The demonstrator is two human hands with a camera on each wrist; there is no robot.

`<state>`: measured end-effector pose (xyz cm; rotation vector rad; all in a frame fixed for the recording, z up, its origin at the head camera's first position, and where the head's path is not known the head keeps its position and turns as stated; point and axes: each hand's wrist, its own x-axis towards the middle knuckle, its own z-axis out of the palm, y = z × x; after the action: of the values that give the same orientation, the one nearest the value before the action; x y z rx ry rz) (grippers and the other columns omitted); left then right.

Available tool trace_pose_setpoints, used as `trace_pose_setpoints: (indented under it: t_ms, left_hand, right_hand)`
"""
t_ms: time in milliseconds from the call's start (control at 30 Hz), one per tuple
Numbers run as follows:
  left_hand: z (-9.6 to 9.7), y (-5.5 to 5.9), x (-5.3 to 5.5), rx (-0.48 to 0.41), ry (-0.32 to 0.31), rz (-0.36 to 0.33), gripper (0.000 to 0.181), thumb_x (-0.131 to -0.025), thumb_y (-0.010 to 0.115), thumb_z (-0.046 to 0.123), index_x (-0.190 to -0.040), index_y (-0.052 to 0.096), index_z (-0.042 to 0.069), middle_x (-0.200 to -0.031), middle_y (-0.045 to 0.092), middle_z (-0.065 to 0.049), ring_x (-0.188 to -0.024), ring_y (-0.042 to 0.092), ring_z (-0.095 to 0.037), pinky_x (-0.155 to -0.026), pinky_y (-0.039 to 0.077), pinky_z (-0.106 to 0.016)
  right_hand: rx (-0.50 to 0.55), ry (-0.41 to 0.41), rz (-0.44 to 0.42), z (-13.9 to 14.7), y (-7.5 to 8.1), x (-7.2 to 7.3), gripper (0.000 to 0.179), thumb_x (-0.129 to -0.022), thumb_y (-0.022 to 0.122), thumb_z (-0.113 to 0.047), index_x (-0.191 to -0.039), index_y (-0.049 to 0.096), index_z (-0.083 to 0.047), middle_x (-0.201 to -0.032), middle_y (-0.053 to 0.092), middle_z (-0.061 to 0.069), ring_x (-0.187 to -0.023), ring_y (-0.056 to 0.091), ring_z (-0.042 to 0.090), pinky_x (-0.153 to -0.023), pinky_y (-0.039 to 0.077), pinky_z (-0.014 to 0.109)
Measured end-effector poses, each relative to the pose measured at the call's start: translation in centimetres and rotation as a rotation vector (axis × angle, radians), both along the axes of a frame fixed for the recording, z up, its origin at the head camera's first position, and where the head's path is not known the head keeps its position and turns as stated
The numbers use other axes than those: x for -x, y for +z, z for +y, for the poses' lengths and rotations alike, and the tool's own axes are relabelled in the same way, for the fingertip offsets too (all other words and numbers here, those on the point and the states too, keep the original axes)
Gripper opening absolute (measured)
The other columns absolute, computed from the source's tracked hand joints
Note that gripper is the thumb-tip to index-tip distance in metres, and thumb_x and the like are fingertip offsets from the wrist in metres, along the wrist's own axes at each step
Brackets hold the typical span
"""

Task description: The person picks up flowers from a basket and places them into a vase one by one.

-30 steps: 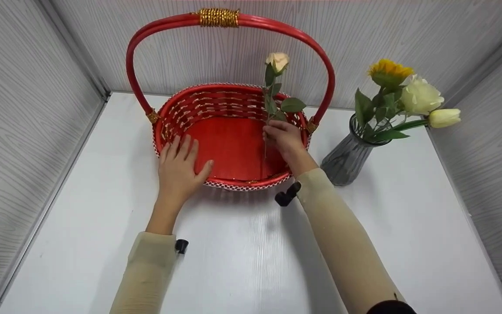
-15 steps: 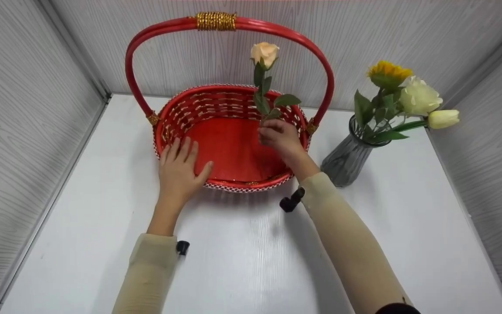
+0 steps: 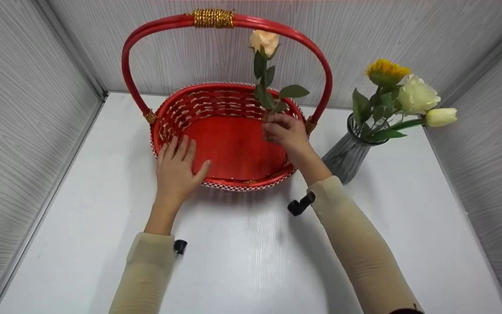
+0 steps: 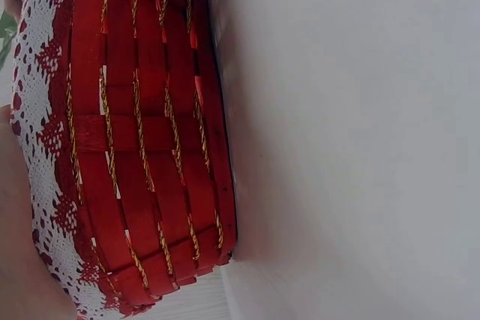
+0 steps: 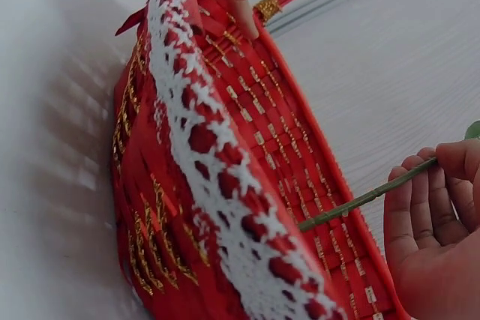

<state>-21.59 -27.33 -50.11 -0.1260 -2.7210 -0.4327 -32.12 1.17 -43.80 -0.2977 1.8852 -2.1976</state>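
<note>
A red woven basket point(image 3: 229, 146) with a tall arched handle stands on the table; white lace trims its rim point(image 5: 206, 140). Over its front left rim lies my left hand point(image 3: 176, 174), fingers extended and slightly spread. My right hand point(image 3: 289, 133), above the basket's right side, pinches the green stem point(image 5: 367, 197) of a peach rose point(image 3: 264, 42) between thumb and fingers. The rose is upright, its bloom partly behind the handle in the head view. In the right wrist view the stem's lower end passes behind the near rim.
To the basket's right, a grey ribbed vase point(image 3: 347, 157) leans to the right in the head view. It holds a sunflower point(image 3: 386, 72), a white rose point(image 3: 418, 93) and a pale yellow tulip point(image 3: 441, 117). Grained panels point(image 3: 15, 131) wall the white table point(image 3: 233, 253).
My right hand has shifted first left, then slightly back right, and the rose's bloom has risen and moved left, up to the handle in the head view. The left hand stays in place.
</note>
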Motion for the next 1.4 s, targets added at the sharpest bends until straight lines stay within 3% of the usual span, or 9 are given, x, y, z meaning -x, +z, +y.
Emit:
trace_pose_setpoints:
  t_ms: [700, 900, 1200, 1400]
  left_hand:
    - [-0.2, -0.1, 0.0, 0.006, 0.001, -0.021, 0.073, -0.095, 0.045, 0.059, -0.148, 0.048, 0.009, -0.155, 0.043, -0.016, -0.147, 0.029, -0.039, -0.121, 0.013, -0.056]
    - [-0.1, -0.2, 0.1, -0.017, -0.008, 0.009, 0.072, -0.095, 0.046, 0.057, -0.146, 0.05, 0.007, -0.153, 0.045, -0.017, -0.147, 0.029, -0.038, -0.121, 0.014, -0.056]
    - [-0.1, 0.0, 0.0, -0.024, -0.006, 0.017, 0.071, -0.095, 0.048, 0.056, -0.146, 0.051, 0.007, -0.152, 0.046, -0.017, -0.148, 0.029, -0.038, -0.122, 0.013, -0.056]
    - [0.0, -0.1, 0.0, -0.018, -0.015, 0.006, 0.072, -0.095, 0.047, 0.057, -0.147, 0.05, 0.008, -0.153, 0.045, -0.017, -0.148, 0.028, -0.038, -0.122, 0.013, -0.056]
  right_hand:
    - [-0.018, 0.003, 0.087, 2.8, 2.4, -2.8, 0.006, -0.093, 0.063, -0.004, -0.097, 0.067, -0.003, -0.085, 0.067, 0.008, -0.076, 0.062, 0.02, -0.069, 0.057, 0.029]
    - [-0.037, 0.021, 0.098, 3.9, 2.4, -3.8, 0.006, -0.093, 0.062, -0.003, -0.098, 0.066, -0.003, -0.088, 0.067, 0.007, -0.078, 0.063, 0.018, -0.07, 0.058, 0.029]
    - [-0.135, 0.011, 0.142, 6.4, 2.5, -5.0, 0.01, -0.092, 0.062, -0.001, -0.1, 0.066, 0.001, -0.089, 0.066, 0.008, -0.081, 0.066, 0.019, -0.073, 0.059, 0.027]
    - [-0.279, -0.014, 0.229, 8.7, 3.3, -5.5, 0.013, -0.092, 0.064, 0.0, -0.101, 0.066, 0.008, -0.089, 0.068, 0.009, -0.077, 0.067, 0.016, -0.072, 0.061, 0.029]
